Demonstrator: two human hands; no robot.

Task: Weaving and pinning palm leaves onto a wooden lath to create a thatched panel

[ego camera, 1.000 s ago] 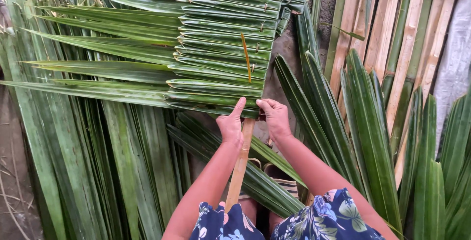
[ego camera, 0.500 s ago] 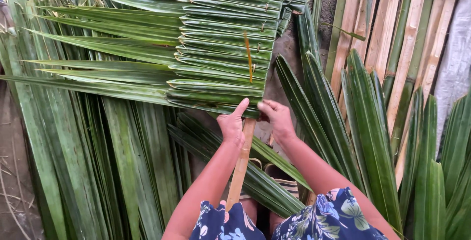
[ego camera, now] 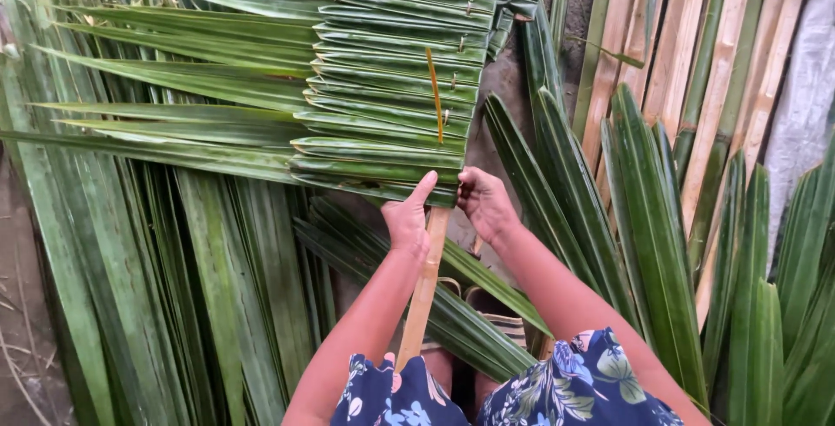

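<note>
A panel of folded green palm leaves (ego camera: 391, 87) is stacked along a pale wooden slat (ego camera: 424, 291) that runs from my lap upward. My left hand (ego camera: 407, 217) grips the slat just below the panel, thumb pressed against the lowest folded leaf (ego camera: 374, 187). My right hand (ego camera: 487, 204) pinches the right edge of that same leaf at the slat. A thin orange-brown sliver (ego camera: 435, 95) is stuck through the leaves above my hands. Small pins (ego camera: 453, 82) dot the panel's right side.
Long loose palm leaves (ego camera: 200, 243) lie spread at the left and more leaves (ego camera: 661, 217) at the right. Split bamboo slats (ego camera: 704, 52) lean at the upper right. A woven basket rim (ego camera: 496, 317) shows near my knees.
My right hand has curled tighter onto the leaf edge and shifted slightly up. The view has drifted a little; the left hand holds its place.
</note>
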